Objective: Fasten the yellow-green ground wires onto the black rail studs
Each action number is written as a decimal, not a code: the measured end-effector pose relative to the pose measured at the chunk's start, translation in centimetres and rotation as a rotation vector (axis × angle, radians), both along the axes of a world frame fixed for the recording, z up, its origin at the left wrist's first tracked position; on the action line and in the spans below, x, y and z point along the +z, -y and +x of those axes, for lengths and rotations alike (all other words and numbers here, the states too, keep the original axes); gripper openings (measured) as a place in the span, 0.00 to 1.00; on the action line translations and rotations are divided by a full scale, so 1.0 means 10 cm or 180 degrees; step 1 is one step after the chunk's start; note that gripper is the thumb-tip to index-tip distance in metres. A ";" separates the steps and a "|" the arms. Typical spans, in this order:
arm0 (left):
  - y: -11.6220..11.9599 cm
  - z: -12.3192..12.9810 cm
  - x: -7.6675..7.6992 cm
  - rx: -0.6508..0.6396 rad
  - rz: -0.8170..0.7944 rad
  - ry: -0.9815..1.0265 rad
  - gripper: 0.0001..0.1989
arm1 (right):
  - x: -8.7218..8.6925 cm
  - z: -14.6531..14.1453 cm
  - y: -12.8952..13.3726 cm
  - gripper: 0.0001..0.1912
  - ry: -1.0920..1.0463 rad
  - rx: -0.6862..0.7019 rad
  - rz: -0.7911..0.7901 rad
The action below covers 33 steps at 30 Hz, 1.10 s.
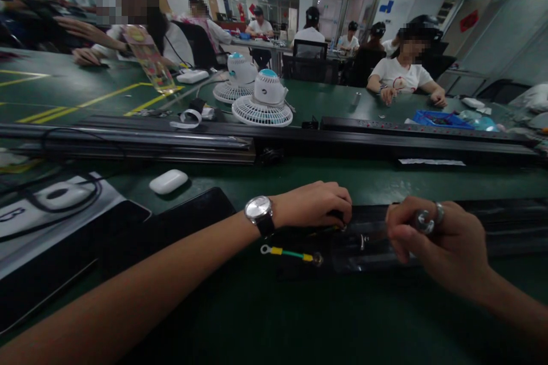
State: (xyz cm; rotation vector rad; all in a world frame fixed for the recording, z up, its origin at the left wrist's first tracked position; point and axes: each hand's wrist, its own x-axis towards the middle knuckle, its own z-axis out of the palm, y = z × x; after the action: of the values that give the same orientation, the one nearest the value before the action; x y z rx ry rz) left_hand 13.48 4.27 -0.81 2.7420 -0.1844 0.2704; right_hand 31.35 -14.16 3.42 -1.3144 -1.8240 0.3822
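Note:
My left hand, with a wristwatch, rests at the end of a long black bar wrapped in shiny film. Its fingers curl down around something small that I cannot make out. Just below it lies a short green wire with yellow sleeves and ring terminals, its right end at a metal fastener on the bar. Over the bar, to the right, my right hand is closed with thumb and fingers together. Silver rings show on its fingers; what it pinches, if anything, is hidden.
A white earbud case and a dark flat device lie to the left. Long metal profiles and a black strip cross the table. White fans, a bottle and a blue tray stand beyond; people sit opposite.

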 end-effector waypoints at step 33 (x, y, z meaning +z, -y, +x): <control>0.00 0.01 -0.24 -0.0026 -0.0408 0.0294 0.05 | -0.27 -0.45 -0.03 0.07 0.0676 0.0796 -0.0268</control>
State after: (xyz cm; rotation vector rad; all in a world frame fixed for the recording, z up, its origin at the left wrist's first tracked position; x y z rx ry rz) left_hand 13.59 4.30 -3.20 2.6034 -0.1960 0.3930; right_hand 26.87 -13.86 0.76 -1.2233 -2.1818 0.4717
